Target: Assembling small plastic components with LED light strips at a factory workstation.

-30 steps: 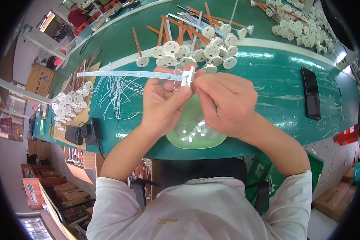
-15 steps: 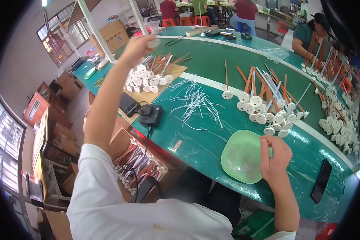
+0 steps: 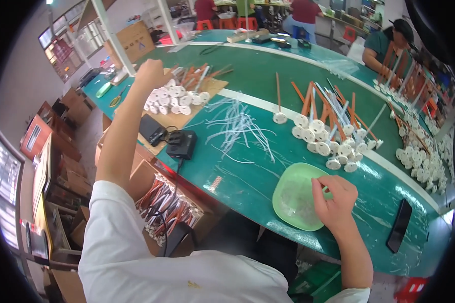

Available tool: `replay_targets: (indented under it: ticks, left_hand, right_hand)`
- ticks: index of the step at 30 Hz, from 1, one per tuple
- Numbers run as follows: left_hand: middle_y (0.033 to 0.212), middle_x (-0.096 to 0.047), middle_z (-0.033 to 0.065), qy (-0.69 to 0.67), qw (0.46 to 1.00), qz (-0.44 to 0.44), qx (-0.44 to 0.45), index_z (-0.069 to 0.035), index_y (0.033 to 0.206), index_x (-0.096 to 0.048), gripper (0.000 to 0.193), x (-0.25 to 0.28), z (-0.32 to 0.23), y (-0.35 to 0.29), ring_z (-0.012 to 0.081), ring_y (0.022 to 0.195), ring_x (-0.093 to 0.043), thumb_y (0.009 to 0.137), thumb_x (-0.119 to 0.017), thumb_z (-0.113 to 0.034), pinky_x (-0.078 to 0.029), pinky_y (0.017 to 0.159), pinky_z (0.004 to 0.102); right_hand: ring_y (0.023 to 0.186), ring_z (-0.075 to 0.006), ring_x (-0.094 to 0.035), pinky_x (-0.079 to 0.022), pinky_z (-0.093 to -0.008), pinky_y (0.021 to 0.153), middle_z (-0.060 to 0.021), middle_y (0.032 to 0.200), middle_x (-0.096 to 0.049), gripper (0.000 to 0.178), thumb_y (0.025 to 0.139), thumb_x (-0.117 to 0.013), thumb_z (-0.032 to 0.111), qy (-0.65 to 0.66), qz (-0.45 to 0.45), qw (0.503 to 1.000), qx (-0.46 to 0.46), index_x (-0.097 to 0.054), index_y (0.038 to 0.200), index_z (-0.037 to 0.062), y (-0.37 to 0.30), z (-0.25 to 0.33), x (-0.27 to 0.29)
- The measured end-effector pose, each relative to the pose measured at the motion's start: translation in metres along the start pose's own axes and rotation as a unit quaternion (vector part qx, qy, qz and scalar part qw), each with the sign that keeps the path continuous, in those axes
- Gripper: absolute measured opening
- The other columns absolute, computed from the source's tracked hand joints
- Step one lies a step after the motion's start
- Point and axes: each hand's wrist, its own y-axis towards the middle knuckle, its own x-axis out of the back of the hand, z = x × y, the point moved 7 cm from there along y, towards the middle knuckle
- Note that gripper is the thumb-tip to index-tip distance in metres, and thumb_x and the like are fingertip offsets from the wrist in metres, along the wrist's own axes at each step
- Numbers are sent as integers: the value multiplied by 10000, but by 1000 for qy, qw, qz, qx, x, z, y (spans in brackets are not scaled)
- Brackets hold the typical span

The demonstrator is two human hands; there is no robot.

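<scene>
My left arm stretches out to the far left, where my left hand (image 3: 152,74) hangs over the edge of a pile of white round discs with holes (image 3: 176,97), which have brown and pale stems. Its fingers are curled and their tips are hidden. Closer in, my right hand (image 3: 338,200) bends over the right side of a light green tray (image 3: 284,194), thumb and forefinger drawn together. Whatever is in that pinch does not show. The tray holds something greyish, too fine to make out.
Thin white strips (image 3: 237,126) lie mid-table. One stemmed disc (image 3: 279,117) stands beside another stemmed-disc pile (image 3: 318,131). A black box with a cable (image 3: 181,145), a phone (image 3: 400,225) and a carton of stems (image 3: 169,204) are nearby. A co-worker (image 3: 389,48) sits far right.
My left hand has lowered toward the far-left pile; the pale round thing seen at its fingertips no longer shows. My right hand has shifted slightly left over the tray. The whole view has swung a little.
</scene>
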Motion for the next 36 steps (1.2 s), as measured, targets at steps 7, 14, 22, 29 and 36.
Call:
replay_targets:
  ticks: [7,14,22,29,36]
  left_hand:
    - [966,-670,189,-321,897,-80,-293,-71,1148,-645,371,4,-243,-86,374,947,-640,843,-684,-278,-522,808,455]
    - [936,-684,146,-188,934,60,-298,-118,1190,-611,318,-24,-323,-86,350,866,-665,878,-633,-175,-545,755,418]
    - [1004,-700,179,-828,539,25,-155,-61,1186,-459,284,34,-318,-152,172,864,-680,938,-576,13,-520,729,270]
    - [1106,-643,200,-803,465,164,-333,-60,1207,-332,410,39,-363,-220,198,997,-656,907,-572,83,-533,848,315]
    - [1117,-658,151,-857,308,269,-314,-19,1189,-400,377,40,-359,-214,183,1035,-635,892,-622,51,-489,935,338]
  right_hand:
    - [541,-207,-618,-470,-289,495,-87,643,-640,99,743,-738,-23,5,9,1000,16,-653,743,28,1,-4,-4]
    - [544,-201,-623,-455,-278,494,-83,633,-634,120,728,-744,-45,-6,-48,999,-4,-645,735,24,-1,-6,3]
    - [683,-202,-665,-518,-270,554,-118,836,-690,203,740,-769,-15,-24,-123,992,-35,-667,915,8,5,-16,19]
    - [744,-254,-677,-545,-315,610,-137,870,-689,327,701,-811,14,-4,-122,990,64,-664,993,-10,-1,-16,20]
    - [740,-279,-680,-565,-339,616,-126,876,-690,303,631,-804,-5,-72,-137,975,162,-687,910,-19,-1,-2,24]
